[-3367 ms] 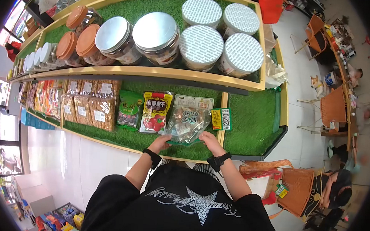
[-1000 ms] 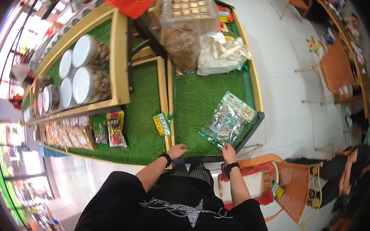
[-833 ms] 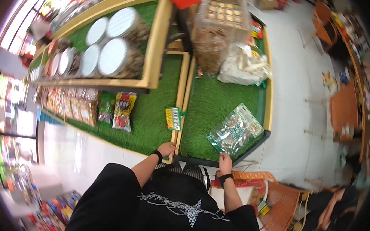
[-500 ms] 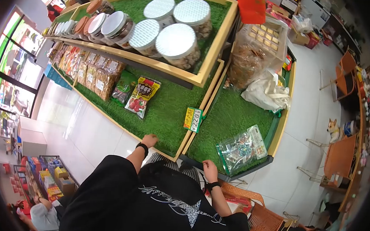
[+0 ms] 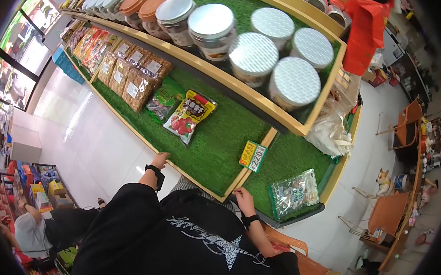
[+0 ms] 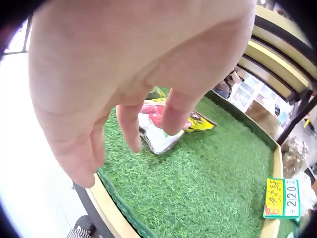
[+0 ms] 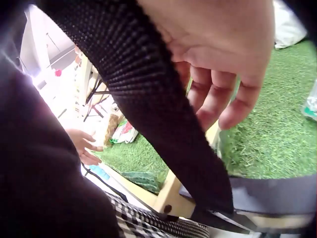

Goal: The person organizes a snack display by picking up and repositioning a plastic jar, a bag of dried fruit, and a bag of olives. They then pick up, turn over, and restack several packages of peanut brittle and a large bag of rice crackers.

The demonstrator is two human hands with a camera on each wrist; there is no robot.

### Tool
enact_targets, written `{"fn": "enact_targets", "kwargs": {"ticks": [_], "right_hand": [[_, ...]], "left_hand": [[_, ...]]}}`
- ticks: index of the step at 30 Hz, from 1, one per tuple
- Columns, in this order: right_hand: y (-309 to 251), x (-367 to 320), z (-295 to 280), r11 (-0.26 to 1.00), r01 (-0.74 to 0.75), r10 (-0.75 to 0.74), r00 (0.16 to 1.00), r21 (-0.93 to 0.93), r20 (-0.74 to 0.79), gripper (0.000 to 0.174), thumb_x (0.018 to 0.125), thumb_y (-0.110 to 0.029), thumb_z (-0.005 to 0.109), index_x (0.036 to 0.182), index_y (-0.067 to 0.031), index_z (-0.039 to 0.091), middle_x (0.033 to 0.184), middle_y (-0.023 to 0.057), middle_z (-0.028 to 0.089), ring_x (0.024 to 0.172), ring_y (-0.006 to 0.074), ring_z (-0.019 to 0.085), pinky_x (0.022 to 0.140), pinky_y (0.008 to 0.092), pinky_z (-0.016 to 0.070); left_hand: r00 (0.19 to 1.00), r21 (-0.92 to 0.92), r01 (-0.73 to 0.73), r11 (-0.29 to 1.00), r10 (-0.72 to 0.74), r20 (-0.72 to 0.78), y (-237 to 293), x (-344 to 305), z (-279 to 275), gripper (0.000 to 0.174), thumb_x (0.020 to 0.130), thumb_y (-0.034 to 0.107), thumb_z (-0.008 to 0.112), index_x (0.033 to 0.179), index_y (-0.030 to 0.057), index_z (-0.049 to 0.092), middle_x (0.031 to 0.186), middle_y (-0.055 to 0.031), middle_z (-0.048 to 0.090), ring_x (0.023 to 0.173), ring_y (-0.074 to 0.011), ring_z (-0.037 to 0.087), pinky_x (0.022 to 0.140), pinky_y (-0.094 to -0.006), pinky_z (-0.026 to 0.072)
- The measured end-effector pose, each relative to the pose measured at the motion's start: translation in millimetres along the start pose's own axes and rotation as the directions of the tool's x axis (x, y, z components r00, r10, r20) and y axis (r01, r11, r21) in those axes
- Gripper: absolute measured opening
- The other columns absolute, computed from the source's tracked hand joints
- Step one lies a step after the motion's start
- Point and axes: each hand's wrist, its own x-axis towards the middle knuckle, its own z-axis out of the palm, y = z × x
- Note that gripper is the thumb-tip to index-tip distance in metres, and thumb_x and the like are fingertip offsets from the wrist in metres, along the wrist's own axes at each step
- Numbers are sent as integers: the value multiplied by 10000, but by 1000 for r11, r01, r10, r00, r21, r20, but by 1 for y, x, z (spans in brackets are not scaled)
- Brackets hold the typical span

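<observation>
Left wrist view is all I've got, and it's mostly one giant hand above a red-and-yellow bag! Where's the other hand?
Observer: The right hand is by the front end of the wooden divider.
Operator: Cool! Which package is closest to it?
Observer: A clear bag, lying on the green turf to that hand's right.
Operator: Are there any animals? I can't see one!
Observer: Yes, a dog, near an orange chair.
</observation>
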Motion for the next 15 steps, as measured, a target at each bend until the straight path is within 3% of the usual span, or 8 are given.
{"fn": "enact_targets", "kwargs": {"ticks": [3,6,8,9,12,15], "right_hand": [[-24,23,27,995,-45,43,999,88,26,170,795,-113,483,892,-7,574,780,100,609,733,166,584,652,267,449],[-43,50,58,990,-39,34,998,136,46,164,803,-92,476,892,12,566,768,77,602,707,126,567,632,235,442],[-45,74,82,952,-110,88,992,284,88,164,810,-91,475,892,25,558,766,79,595,679,118,550,628,226,442],[-52,85,89,944,-121,95,990,306,100,164,810,-89,476,898,24,555,773,80,595,677,118,549,631,226,441],[-78,113,105,910,-181,154,983,373,102,164,810,-91,478,909,20,548,783,74,593,666,117,547,631,226,440],[-100,141,117,855,-282,251,959,435,129,181,805,-102,483,927,20,536,775,62,579,682,126,549,642,235,438]], "left_hand": [[1000,-111,9,994,-7,26,20,15,-27,297,787,266,496,1064,159,501,869,1,502,706,-119,475,672,-359,392],[998,-161,-20,987,28,47,39,44,-52,299,797,248,494,1060,105,505,781,6,506,629,-91,460,599,-296,395],[959,-131,-254,958,267,96,47,80,-64,303,801,226,492,1043,43,511,723,8,511,561,-72,445,506,-220,365],[952,-203,-291,935,304,32,58,81,-60,292,799,202,492,1010,4,530,667,20,487,514,-60,416,447,-169,311],[917,-62,-388,919,392,76,85,89,-65,298,790,225,506,1010,29,551,688,25,480,538,-60,411,455,-188,308],[915,38,-389,920,381,135,113,88,-67,322,781,260,522,1030,60,561,716,30,479,594,-60,417,483,-200,315]]}}
